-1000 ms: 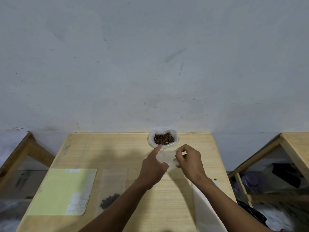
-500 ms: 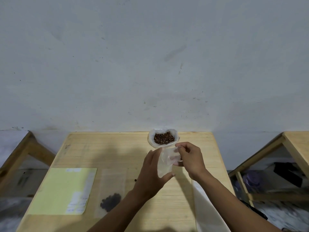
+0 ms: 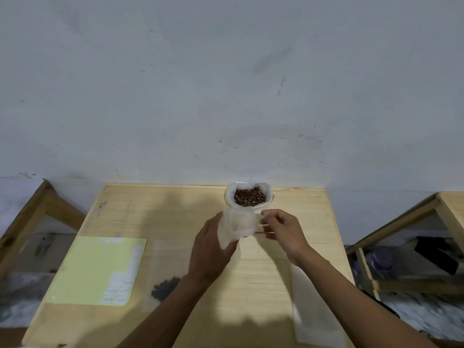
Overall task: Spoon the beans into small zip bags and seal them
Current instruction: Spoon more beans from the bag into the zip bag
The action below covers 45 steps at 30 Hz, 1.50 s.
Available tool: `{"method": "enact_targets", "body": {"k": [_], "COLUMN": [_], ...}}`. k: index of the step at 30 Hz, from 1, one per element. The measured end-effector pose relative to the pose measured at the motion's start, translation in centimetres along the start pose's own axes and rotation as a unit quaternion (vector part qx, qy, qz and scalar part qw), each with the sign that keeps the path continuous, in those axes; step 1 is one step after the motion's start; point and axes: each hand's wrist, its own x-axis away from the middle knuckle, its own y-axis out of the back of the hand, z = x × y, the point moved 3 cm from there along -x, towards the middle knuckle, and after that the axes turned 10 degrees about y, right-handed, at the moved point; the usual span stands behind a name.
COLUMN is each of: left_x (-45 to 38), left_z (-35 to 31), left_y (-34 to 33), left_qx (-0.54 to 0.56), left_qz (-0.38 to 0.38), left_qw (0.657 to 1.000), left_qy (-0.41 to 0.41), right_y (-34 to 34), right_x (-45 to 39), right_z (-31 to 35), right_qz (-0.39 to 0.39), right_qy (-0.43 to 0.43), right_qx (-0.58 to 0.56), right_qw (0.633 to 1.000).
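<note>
A small clear zip bag [image 3: 237,226] is held up between my two hands above the wooden table [image 3: 288,267]. My left hand [image 3: 209,252] grips its left edge and lower part. My right hand [image 3: 282,231] pinches its right top edge. The bag's mouth looks pulled apart and I see nothing inside it. Just behind it, at the table's far edge, stands a white open bag of brown beans [image 3: 249,197]. A flat zip bag with a dark clump of beans [image 3: 164,288] lies on the table near my left forearm. No spoon shows.
A pale green sheet with a white label [image 3: 100,268] lies at the table's left. A white strip of empty bags [image 3: 312,310] lies under my right forearm. Wooden frames stand to the left [image 3: 30,222] and right [image 3: 401,222]. A grey wall rises right behind the table.
Both hands have lifted the small zip bag and spread its top apart. My right hand moved rightward, my left hand slid down along the bag's left side.
</note>
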Motion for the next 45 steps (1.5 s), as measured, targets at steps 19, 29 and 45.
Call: {"method": "enact_targets", "body": {"k": [19, 29, 45], "left_x": [-3.0, -3.7, -2.8], "left_z": [2.0, 3.3, 3.5], "left_y": [1.3, 2.0, 2.2], "left_qx": [-0.033, -0.030, -0.027], "left_qz": [0.027, 0.015, 0.004], "left_qw": [0.998, 0.997, 0.997], "left_qy": [0.043, 0.064, 0.066], "right_y": [2.7, 5.2, 3.1], "right_x": [-4.3, -4.5, -7.3], "right_z": [-5.3, 2.8, 2.6], "right_qz": [0.114, -0.001, -0.188], "right_qy": [0.138, 0.154, 0.248], "right_qx": [0.618, 0.121, 0.247], "right_qw": [0.765, 0.981, 0.918]}}
